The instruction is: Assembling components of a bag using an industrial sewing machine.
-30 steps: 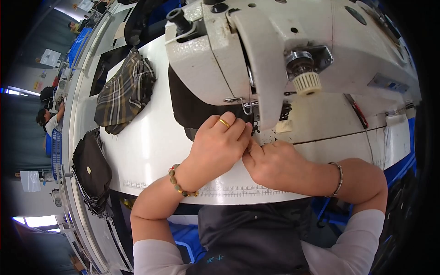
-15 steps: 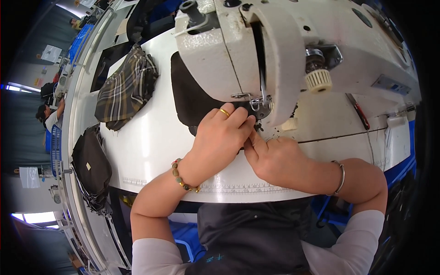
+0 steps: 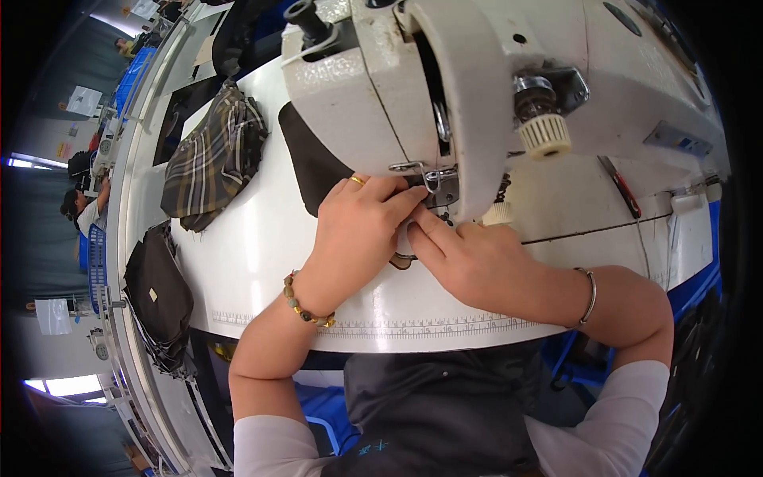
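A dark brown fabric piece (image 3: 306,163) lies on the white sewing table, part of it under the head of the sewing machine (image 3: 350,103). My left hand (image 3: 358,226), with a ring and a beaded bracelet, grips the fabric beside the presser foot (image 3: 435,181), fingers bent and pressed down. Close against it, my right hand (image 3: 481,262) pinches the fabric's near edge with its fingers together. Between the hands, a small curved edge with a pale patch shows; the rest of the fabric there is hidden by my fingers.
A plaid fabric bundle (image 3: 218,159) rests on the table at left, and stacked dark pieces (image 3: 159,294) hang lower left. Red-handled snips (image 3: 621,189) lie right of the machine. A printed ruler (image 3: 413,327) follows the front edge. Another person (image 3: 83,208) sits far left.
Both hands have shifted slightly left, and more of the fabric has gone under my left hand. A curved fabric edge now shows between the hands. The whole view has also moved a little.
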Demonstrator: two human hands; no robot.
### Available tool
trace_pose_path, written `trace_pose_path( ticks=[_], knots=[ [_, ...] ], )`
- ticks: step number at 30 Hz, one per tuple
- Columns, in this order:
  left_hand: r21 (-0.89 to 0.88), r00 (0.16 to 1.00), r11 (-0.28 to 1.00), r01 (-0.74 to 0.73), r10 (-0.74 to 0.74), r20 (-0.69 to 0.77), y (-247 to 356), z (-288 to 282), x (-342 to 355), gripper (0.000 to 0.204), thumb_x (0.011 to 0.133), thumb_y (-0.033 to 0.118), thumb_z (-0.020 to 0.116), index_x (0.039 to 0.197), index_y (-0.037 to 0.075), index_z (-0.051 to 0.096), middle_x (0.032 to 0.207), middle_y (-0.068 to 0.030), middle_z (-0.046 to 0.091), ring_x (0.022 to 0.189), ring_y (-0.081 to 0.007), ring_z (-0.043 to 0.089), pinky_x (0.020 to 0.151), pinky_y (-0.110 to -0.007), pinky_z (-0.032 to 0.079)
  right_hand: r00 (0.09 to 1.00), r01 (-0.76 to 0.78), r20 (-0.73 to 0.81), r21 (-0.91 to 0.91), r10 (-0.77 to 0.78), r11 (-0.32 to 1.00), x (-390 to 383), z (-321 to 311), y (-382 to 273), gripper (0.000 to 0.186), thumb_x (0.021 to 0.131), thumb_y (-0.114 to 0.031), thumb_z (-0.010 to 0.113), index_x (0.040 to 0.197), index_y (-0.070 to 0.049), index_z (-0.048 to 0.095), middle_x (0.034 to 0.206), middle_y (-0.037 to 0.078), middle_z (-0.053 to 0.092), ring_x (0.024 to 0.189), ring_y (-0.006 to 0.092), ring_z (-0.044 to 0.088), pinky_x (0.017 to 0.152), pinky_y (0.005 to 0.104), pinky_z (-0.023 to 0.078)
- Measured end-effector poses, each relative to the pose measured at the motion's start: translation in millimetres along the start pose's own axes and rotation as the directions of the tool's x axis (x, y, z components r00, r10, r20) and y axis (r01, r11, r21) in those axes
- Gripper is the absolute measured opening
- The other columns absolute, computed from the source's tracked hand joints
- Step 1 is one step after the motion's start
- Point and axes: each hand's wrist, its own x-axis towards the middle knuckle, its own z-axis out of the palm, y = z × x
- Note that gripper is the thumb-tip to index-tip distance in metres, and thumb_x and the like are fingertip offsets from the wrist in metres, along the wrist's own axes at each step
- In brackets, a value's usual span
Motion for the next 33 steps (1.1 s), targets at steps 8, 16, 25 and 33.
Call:
trace_pose_path(
  ticks=[8,16,25,33],
  knots=[
    [-0.002,0.993,0.999,-0.05,0.05,0.108,16.7,-4.4,-2.2,0.037,0.072,0.01,0.068,0.108,0.005,0.071,0.091,-0.0039,0.055,0.087,-0.021,0.057,0.069,-0.032,0.048,0.995,-0.033,0.096,0.057,0.027,0.998,-2.9,0.2,-4.8,0.03,0.078,-0.012,0.063,0.104,0.002,0.066,0.106,0.018,0.069,0.049,0.0156,0.059,0.042,0.0294,0.046],
    [0.001,0.999,1.0,-0.027,0.027,0.045,21.4,0.1,-4.5,0.032,0.077,0.01,0.064,0.108,0.004,0.071,0.092,-0.0039,0.055,0.086,-0.0204,0.056,0.068,-0.031,0.047,0.996,-0.042,0.083,0.026,0.039,0.999,-4.5,0.9,-5.7,0.029,0.077,-0.013,0.062,0.103,-0.001,0.068,0.105,0.016,0.07,0.049,0.0144,0.057,0.044,0.0291,0.046],
    [-0.022,0.999,1.0,-0.023,0.023,0.027,22.4,2.3,-2.3,0.035,0.076,0.01,0.064,0.11,0.003,0.071,0.106,-0.0044,0.062,0.094,-0.0211,0.059,0.072,-0.032,0.05,0.996,-0.054,0.073,0.01,0.053,0.999,-6.1,0.8,-4.7,0.023,0.077,-0.014,0.062,0.097,-0.002,0.066,0.105,0.016,0.07,0.049,0.0151,0.057,0.046,0.0292,0.047],
    [-0.004,0.999,1.0,0.019,-0.019,0.033,21.7,7.1,-2.8,0.037,0.076,0.01,0.065,0.112,0.001,0.07,0.105,-0.0051,0.062,0.093,-0.0207,0.06,0.071,-0.031,0.05,0.996,-0.033,0.082,-0.004,0.033,0.999,-4.2,4.2,0.2,0.022,0.077,-0.014,0.063,0.096,-0.002,0.066,0.106,0.016,0.07,0.05,0.0156,0.057,0.045,0.03,0.046]
  ],
)
